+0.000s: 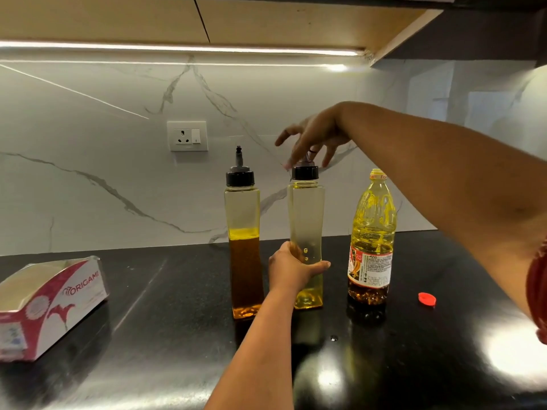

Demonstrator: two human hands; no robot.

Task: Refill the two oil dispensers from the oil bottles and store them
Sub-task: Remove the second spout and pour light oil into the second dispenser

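Observation:
Two tall clear oil dispensers with black caps stand on the black counter [148, 335]. The left dispenser [244, 226] holds dark amber oil to about half height. The right dispenser [306, 220] holds pale yellow oil, and my left hand [291, 269] grips its lower body. My right hand [313, 140] hovers over its black cap [305, 172], fingers spread around the spout; contact is unclear. An uncapped oil bottle [371, 232] with a red and white label stands to the right. Its red cap [426, 299] lies on the counter beside it.
An open red and white tissue box [50, 303] sits at the counter's left. A white wall socket [187, 136] is set in the marble backsplash behind the dispensers. Wooden cabinets with a light strip hang overhead.

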